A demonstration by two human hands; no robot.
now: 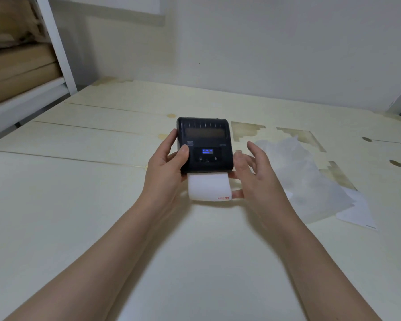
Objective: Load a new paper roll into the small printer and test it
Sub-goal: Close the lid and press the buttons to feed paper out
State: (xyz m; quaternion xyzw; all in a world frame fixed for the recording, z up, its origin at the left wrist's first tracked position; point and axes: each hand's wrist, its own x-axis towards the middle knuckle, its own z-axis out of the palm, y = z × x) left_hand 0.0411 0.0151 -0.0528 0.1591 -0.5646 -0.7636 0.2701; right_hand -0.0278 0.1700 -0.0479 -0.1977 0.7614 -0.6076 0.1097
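Now the printer [205, 144] sits between both hands, paper [209, 187] out.

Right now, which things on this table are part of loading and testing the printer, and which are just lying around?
Part of the job:
printer, screen lit, held by the left hand
paper strip coming out of its front
right hand, open beside the printer

Lying about:
crumpled wrapper to the right
paper scrap at the wrapper's near edge
boxes on the shelf at left
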